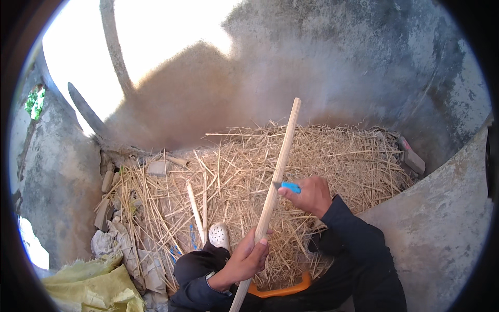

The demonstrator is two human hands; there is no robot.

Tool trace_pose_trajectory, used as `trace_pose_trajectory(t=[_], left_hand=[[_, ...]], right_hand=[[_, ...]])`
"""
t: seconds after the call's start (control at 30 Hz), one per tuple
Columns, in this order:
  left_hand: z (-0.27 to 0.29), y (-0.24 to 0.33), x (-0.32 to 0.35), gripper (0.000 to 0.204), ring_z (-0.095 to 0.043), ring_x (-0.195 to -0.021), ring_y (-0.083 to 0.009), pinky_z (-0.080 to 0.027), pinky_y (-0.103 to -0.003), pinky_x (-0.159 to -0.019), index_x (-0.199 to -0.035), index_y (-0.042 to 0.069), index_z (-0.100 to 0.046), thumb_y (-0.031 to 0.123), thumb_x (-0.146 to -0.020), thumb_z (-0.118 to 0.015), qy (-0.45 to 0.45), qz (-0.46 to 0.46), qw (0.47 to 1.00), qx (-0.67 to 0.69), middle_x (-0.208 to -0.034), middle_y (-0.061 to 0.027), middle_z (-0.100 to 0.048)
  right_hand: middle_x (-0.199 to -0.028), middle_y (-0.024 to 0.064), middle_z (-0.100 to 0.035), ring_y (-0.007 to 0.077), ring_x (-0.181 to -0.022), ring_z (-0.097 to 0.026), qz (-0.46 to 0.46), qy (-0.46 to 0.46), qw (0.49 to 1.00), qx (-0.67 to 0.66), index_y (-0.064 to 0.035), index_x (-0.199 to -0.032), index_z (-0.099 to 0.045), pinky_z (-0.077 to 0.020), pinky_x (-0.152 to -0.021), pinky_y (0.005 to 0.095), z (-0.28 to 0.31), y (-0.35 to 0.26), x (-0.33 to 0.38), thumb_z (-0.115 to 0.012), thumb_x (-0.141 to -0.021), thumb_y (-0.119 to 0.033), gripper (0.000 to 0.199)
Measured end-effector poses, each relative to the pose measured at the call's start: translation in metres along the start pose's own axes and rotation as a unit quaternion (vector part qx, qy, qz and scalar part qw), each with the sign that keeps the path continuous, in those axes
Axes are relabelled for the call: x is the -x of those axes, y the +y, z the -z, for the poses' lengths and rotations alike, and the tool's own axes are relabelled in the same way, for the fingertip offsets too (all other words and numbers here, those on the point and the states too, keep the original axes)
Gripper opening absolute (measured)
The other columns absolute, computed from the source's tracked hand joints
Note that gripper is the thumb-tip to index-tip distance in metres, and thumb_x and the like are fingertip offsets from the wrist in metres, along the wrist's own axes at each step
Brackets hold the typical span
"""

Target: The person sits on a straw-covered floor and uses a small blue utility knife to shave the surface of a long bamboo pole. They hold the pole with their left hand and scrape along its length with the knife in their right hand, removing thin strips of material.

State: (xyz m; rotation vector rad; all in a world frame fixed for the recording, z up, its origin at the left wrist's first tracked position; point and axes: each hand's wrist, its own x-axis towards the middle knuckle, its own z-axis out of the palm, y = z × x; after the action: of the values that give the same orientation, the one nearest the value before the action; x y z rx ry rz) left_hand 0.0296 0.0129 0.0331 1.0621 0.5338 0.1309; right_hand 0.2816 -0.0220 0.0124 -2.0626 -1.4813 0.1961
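My left hand (248, 258) grips a long pale wooden stick (281, 158) near its lower end; the stick rises up and to the right over a heap of dry straw (322, 156). My right hand (310, 195) holds a small blue-handled knife (290, 187), its blade against the stick's right side about halfway up. Both forearms are in dark sleeves. My knee and a white clog (220, 235) show below the stick.
Grey concrete walls (364, 62) close in behind and at the right. A second thinner stick (196, 210) lies in the straw. Bricks and stones (106, 182) sit at the left, a yellow sack (93, 286) at lower left, an orange rim (283, 291) beneath me.
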Motion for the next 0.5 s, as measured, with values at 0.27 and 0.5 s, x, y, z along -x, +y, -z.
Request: trace_pose_trajectory(t=[0.27,0.5], left_hand=[[0.005,-0.006,0.002,0.036,-0.036,-0.053,-0.0032,-0.033,-0.020,-0.048,-0.129,0.004,-0.038,0.029,-0.104,-0.040,0.030,-0.070,0.980,-0.186,-0.070,0.0045,-0.040],[-0.002,-0.012,0.006,0.037,-0.037,-0.054,-0.0021,-0.034,-0.020,-0.049,-0.131,0.002,-0.037,0.028,-0.104,-0.040,0.019,-0.084,0.978,-0.193,-0.072,0.0051,-0.041]], right_hand=[[-0.046,0.0060,-0.056,0.0244,-0.042,-0.058,0.100,0.061,0.991,0.065,-0.0125,-0.060,-0.068,-0.0450,-0.043,0.0372,-0.006,0.008,-0.007,-0.061,-0.072,-0.076,0.065],[-0.045,0.0066,-0.053,0.0255,-0.043,-0.057,0.018,0.104,0.988,0.115,-0.0113,-0.056,-0.064,-0.0441,-0.044,0.0403,0.002,0.041,-0.027,-0.058,-0.073,-0.077,0.068]])
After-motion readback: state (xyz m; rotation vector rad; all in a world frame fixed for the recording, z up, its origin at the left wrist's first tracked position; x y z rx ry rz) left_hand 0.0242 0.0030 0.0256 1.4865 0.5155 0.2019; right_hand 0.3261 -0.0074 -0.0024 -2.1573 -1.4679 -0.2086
